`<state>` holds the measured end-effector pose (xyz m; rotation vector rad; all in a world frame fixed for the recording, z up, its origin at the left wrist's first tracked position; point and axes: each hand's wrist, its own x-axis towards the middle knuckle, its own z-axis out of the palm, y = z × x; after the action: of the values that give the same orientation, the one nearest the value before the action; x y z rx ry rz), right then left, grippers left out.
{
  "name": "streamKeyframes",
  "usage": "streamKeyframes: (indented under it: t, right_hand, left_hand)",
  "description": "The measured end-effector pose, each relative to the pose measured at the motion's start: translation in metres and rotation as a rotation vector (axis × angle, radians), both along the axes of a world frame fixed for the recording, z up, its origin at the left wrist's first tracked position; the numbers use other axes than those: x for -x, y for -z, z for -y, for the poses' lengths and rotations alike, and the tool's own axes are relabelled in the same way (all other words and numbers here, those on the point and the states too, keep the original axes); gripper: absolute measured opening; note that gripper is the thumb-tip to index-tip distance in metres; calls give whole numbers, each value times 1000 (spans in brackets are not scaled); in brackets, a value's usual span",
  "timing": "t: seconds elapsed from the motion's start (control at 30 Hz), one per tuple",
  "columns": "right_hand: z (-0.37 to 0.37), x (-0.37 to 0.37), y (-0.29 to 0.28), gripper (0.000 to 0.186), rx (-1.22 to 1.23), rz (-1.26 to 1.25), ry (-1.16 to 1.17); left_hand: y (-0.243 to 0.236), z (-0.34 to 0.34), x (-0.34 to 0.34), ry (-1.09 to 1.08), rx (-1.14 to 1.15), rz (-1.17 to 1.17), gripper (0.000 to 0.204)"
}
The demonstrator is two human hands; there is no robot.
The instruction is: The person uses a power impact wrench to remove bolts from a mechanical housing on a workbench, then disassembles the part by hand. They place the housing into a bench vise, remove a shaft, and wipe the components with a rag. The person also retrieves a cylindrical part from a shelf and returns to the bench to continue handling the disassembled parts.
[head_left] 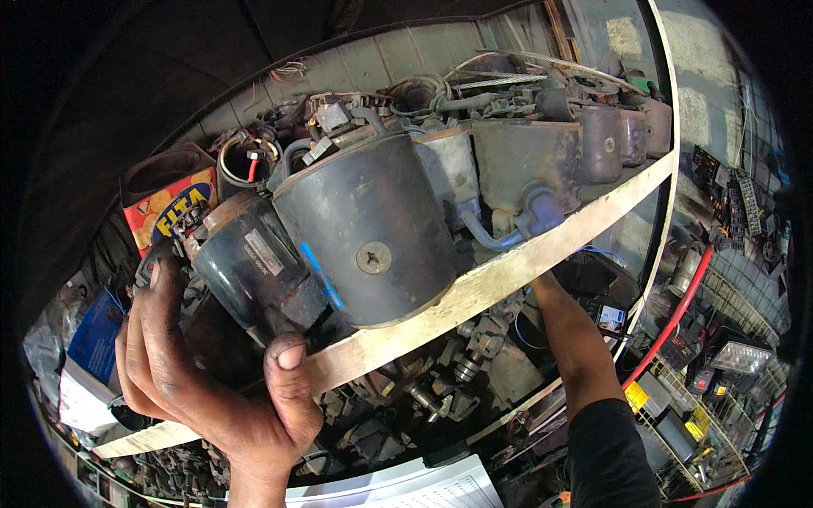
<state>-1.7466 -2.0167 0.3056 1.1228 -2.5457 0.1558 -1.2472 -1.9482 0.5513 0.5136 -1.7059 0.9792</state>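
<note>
My left hand is raised at the shelf's front edge, thumb and fingers spread in a wide curve. Its fingertips reach the end of a small black cylindrical motor lying tilted, while the thumb stands apart near the wooden lip; firm contact cannot be made out. Beside this motor is a large dark cylindrical motor with a screw on its face and a blue stripe. My right forearm, in a black sleeve, reaches up to the underside of the wooden strip. My right hand itself is hidden there.
Used motors and a grey housing with a blue hose elbow crowd the shelf. A red-and-yellow carton stands at left. Below lie greasy metal parts and white papers. A red hose crosses wire racks at right.
</note>
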Motion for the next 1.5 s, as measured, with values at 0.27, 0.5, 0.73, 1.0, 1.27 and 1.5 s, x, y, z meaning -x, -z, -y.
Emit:
streamKeyframes:
  t: [0.27,0.5,0.73,1.0,1.27,1.5]
  right_hand:
    - [0,0,1,61,-8,6,-3]
    - [2,2,1,61,-13,6,-4]
    - [2,1,2,60,-16,7,-5]
    - [2,0,4,60,-15,12,-8]
    - [1,1,5,59,-11,16,-11]
    - [1,0,3,59,-12,17,-10]
  left_hand:
    - [-1,1,0,13,11,5,77]
    - [-1,1,1,27,-6,-2,79]
    - [-2,1,1,30,-8,1,81]
    - [-1,3,5,152,-37,-19,83]
    - [2,7,9,229,-22,-63,81]
    - [1,7,5,209,-19,-33,80]
